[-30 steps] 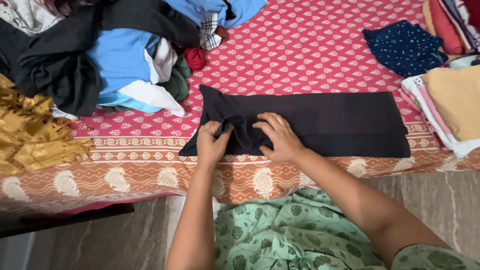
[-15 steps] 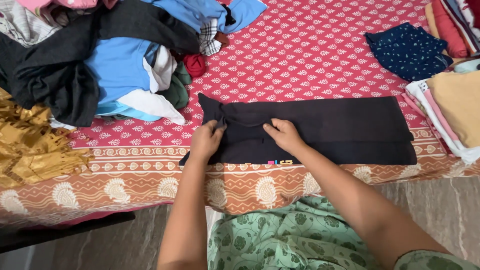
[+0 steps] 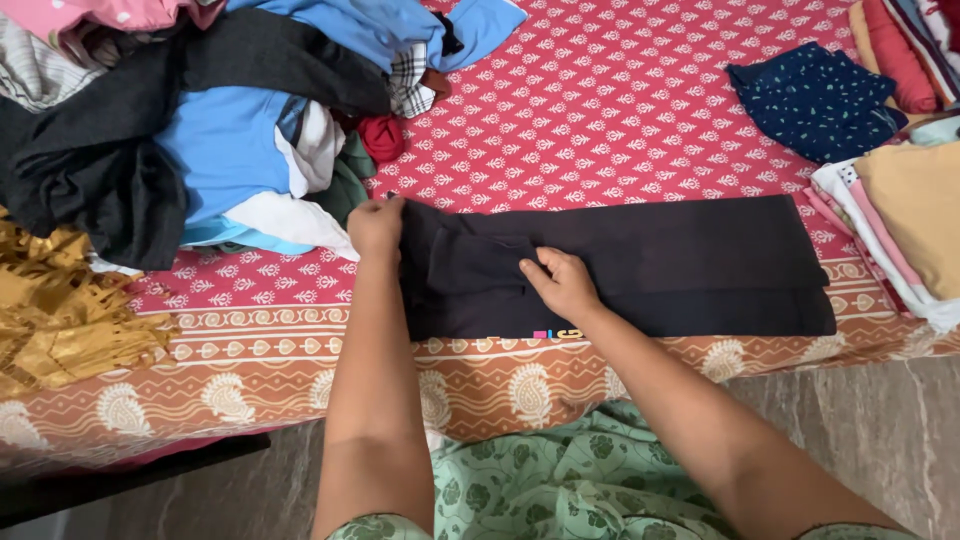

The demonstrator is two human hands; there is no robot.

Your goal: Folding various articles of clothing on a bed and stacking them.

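1. Front and centre, a black garment (image 3: 640,265) lies folded into a long, flat band on the bed (image 3: 620,110), running left to right along the near edge of the red patterned bedsheet.
2. Its right end is squared off and smooth; its left end is bunched, with a loose flap folded over on top. A small bright tag peeks out at its near edge.
3. The left hand (image 3: 375,225) is at the garment's far left corner, fingers closed and pinching the cloth there.
4. The right hand (image 3: 562,285) rests on the garment just left of its middle, fingers curled down and pressing on the fabric at the edge of the flap; whether it grips the cloth, I cannot tell.
5. Just beside the left hand, a heap of unfolded clothes (image 3: 200,130) crowds the bed's left side: black, blue, white and a bit of red, with its white edge almost touching the garment's corner.
6. A gold fabric (image 3: 60,310) lies crumpled at the far left, near the sheet's border.
7. To the right, a stack of folded clothes (image 3: 905,230) sits just beside the garment's right end, and a dark blue spotted piece (image 3: 815,100) lies beyond it.
8. Below, green printed cloth (image 3: 560,480) covers the person's lap.
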